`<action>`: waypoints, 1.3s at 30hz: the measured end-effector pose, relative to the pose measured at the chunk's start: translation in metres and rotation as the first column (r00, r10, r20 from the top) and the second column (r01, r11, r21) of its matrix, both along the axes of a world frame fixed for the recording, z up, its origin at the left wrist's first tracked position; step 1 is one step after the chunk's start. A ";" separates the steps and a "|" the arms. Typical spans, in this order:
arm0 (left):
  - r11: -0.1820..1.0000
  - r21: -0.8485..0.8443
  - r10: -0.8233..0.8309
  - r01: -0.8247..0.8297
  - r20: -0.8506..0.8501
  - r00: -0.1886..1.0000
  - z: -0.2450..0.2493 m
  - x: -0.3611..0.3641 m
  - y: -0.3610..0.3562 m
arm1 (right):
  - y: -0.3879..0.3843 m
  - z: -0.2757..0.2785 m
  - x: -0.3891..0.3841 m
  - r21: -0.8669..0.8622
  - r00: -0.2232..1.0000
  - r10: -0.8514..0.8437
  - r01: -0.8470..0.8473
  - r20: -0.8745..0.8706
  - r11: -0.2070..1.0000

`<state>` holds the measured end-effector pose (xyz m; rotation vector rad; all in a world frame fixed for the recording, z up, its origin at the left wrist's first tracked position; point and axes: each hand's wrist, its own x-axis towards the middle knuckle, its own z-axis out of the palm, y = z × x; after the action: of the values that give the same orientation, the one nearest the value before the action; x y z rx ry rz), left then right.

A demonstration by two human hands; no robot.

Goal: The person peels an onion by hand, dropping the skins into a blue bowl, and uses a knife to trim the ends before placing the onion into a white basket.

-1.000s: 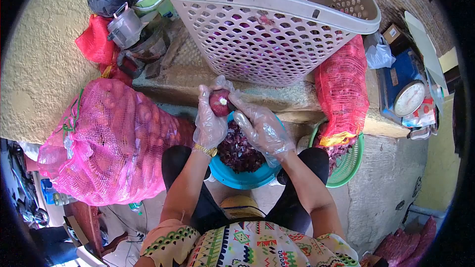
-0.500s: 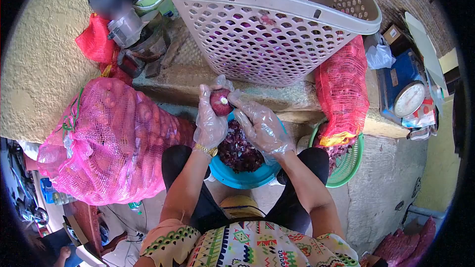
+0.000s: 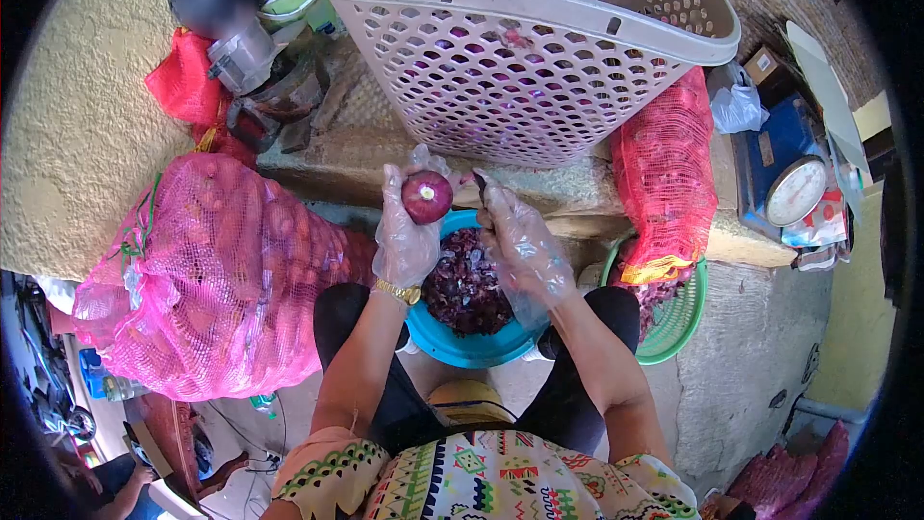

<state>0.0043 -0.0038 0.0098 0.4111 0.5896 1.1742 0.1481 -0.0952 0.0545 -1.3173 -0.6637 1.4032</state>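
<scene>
A red onion point(image 3: 427, 198) with a pale cut end sits in my gloved left hand point(image 3: 406, 243), whose fingers curl round it. To its right, my gloved right hand point(image 3: 525, 246) is closed on a small knife point(image 3: 479, 183); only a short dark blade shows, with a reddish bit near its tip. The knife is apart from the onion. Below both hands, between my knees, a blue basin point(image 3: 469, 357) holds dark purple onion skins point(image 3: 469, 291). My right wrist partly covers the basin's right side.
A large perforated basket point(image 3: 510, 67) with onions inside stands on the ledge ahead. A pink mesh sack point(image 3: 231, 279) of onions is at left. On the right are a red mesh sack point(image 3: 664, 173), a green basket point(image 3: 695, 318) and a dial scale point(image 3: 796, 191). A co-worker's arm point(image 3: 125, 491) shows lower left.
My right hand has drawn away from the onion to the right, and the knife's blade now shows. The onion has turned slightly in my left hand. The co-worker's arm has moved.
</scene>
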 end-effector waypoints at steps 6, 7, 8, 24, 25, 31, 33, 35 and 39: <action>0.991 -0.096 -0.073 0.088 0.155 0.985 -0.005 -0.009 0.005 | -0.001 0.006 0.009 -0.060 0.997 0.079 -0.079 -0.006 0.995; 0.995 -0.077 -0.053 0.059 0.078 0.996 -0.014 -0.010 0.009 | -0.004 0.010 0.013 -0.098 0.987 0.159 -0.160 -0.019 0.982; 0.998 -0.055 -0.029 0.029 0.001 1.000 -0.013 -0.010 0.012 | -0.006 0.007 0.017 -0.096 0.987 0.161 -0.162 -0.018 0.982; 0.980 -0.135 -0.143 0.144 0.016 0.990 -0.010 -0.032 0.016 | -0.012 -0.021 0.032 -0.205 0.326 0.518 -0.656 0.791 0.726; 0.989 0.072 -0.108 0.130 -0.257 0.960 -0.034 -0.034 0.018 | -0.012 -0.010 0.031 -0.172 0.370 0.470 -0.611 0.801 0.773; 0.974 0.054 -0.205 0.220 -0.207 0.957 0.005 -0.027 0.004 | -0.008 0.013 0.013 0.207 0.622 0.138 -0.449 0.771 0.869; 0.970 0.025 -0.234 0.241 -0.169 0.957 0.010 -0.026 0.003 | -0.006 0.009 0.009 0.234 0.628 0.104 -0.432 0.772 0.871; 0.969 0.020 -0.237 0.245 -0.177 0.955 0.013 -0.021 0.001 | -0.003 0.008 0.006 0.261 0.632 0.070 -0.415 0.771 0.872; 0.947 0.152 -0.227 0.285 -0.314 0.922 0.014 -0.018 -0.002 | 0.000 0.009 0.004 0.215 0.633 0.092 -0.392 0.769 0.894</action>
<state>-0.0138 -0.0060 0.0234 0.8177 0.6559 0.9248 0.1525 -0.0950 0.0635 -1.5124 -1.6452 0.8091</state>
